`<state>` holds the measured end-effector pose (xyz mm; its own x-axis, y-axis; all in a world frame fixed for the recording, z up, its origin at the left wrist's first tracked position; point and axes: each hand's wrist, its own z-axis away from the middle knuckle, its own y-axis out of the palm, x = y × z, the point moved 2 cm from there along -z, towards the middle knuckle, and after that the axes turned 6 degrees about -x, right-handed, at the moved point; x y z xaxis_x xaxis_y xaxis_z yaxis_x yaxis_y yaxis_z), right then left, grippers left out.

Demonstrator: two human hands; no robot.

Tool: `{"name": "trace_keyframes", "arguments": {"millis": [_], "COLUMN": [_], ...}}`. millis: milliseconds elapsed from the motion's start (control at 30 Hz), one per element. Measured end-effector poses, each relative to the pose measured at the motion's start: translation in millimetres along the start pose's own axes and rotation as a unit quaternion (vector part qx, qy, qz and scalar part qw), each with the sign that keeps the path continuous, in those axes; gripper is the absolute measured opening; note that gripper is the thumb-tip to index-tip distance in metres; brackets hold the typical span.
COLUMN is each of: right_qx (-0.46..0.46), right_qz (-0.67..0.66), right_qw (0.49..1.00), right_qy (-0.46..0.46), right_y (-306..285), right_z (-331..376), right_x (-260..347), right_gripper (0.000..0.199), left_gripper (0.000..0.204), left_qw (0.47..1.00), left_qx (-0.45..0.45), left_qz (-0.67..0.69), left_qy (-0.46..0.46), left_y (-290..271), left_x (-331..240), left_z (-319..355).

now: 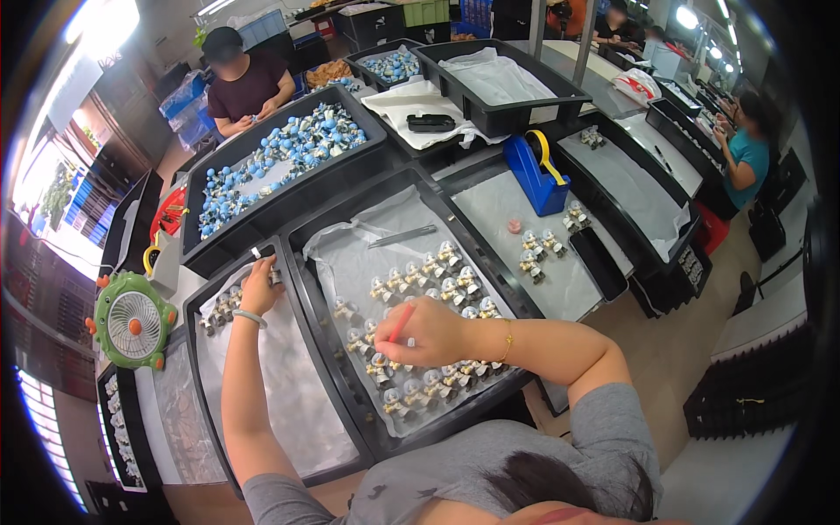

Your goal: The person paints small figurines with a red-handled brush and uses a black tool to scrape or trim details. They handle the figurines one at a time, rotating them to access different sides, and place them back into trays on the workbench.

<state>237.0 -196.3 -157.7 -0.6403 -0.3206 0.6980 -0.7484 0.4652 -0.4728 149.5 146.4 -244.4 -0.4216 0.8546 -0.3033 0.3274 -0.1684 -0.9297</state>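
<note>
My left hand (260,289) reaches to the far end of the left black tray (194,350) and holds a small figurine (274,275) over its white sheet, beside a short row of figurines (223,308). My right hand (426,334) hovers over the middle black tray (297,241), gripping a thin red brush or pen (400,324) with its tip pointing down at the small pale figurines (420,280) that lie in rows on clear plastic. A metal tweezer-like tool (402,234) lies at the far end of that tray.
A tray of blue-and-white figurines (280,157) sits farther back, with a seated person (245,83) behind it. A blue tape dispenser (536,171) and a few figurines (538,249) stand to the right. A green fan (133,320) stands at left. Another person (744,153) works at right.
</note>
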Motion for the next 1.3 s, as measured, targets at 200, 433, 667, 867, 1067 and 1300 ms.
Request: {"name": "trace_keyframes", "arguments": {"millis": [200,433,667,867,1067,1300], "right_qx": [0.017,-0.011,0.012,0.018,0.006,-0.011], "right_qz": [0.007,-0.041,-0.031,-0.007,-0.006,-0.005], "right_qw": [1.000,0.999,0.999,1.000,1.000,1.000], "right_qy": [-0.004,-0.011,-0.005,-0.006,0.020,0.005], "right_y": [-1,1,1,0,-2,0], "right_z": [-2,-2,-4,-4,-5,-2], "right_x": [1,3,3,-2,1,0], "right_gripper": [0.013,0.005,0.007,0.009,0.018,0.017], "left_gripper": [0.041,0.028,0.029,0.029,0.025,0.027], "left_qw": [0.998,0.977,0.996,0.993,0.981,0.970], "left_qx": [-0.053,-0.177,0.048,-0.038,-0.154,-0.201], "left_qz": [-0.042,0.115,0.007,-0.063,-0.100,-0.126], "left_qy": [0.007,-0.037,-0.071,-0.093,-0.065,-0.045], "left_y": [5,-8,-18,2,6,10], "left_x": [4,29,24,16,-4,-4], "left_z": [1,-6,1,-16,-6,1]}}
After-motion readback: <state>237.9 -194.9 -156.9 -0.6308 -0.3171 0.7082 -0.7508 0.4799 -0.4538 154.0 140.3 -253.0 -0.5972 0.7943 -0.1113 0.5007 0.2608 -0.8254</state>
